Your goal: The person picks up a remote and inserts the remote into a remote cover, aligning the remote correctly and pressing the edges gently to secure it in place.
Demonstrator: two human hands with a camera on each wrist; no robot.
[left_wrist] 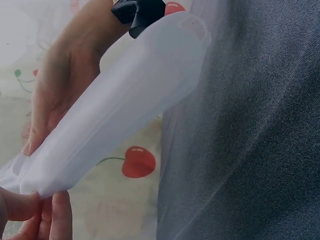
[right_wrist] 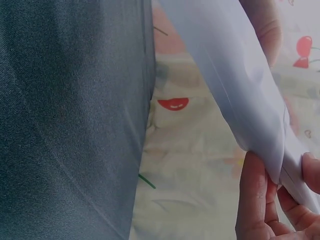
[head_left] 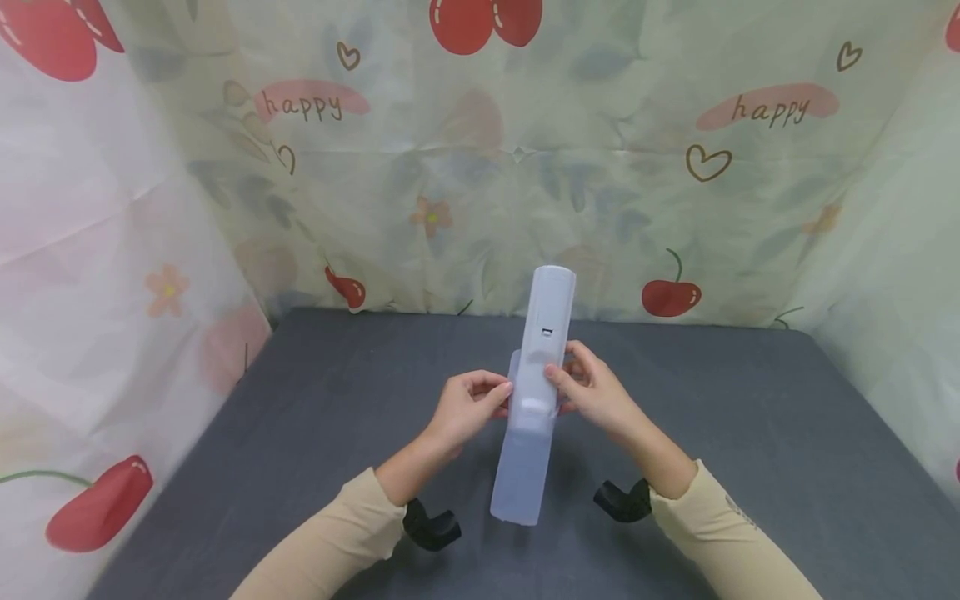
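In the head view, a long white remote-like device [head_left: 551,300] with a small dark slot is held tilted above the table. A translucent soft sleeve [head_left: 521,479] covers its lower part and hangs past its lower end. My left hand [head_left: 468,408] pinches the sleeve's edge on the left side. On the other side my right hand [head_left: 596,387] grips the device, thumb on its face and fingers partly hidden behind. The left wrist view shows the sleeve [left_wrist: 125,85] running up to its closed-looking end. In the right wrist view, right fingers [right_wrist: 252,195] touch the sleeve's edge.
A dark grey cloth-covered table [head_left: 337,375] lies beneath the hands. Printed curtains [head_left: 517,192] with cherries, hearts and lettering stand behind it and at both sides. Black wrist mounts [head_left: 431,527] show at the sleeve cuffs.
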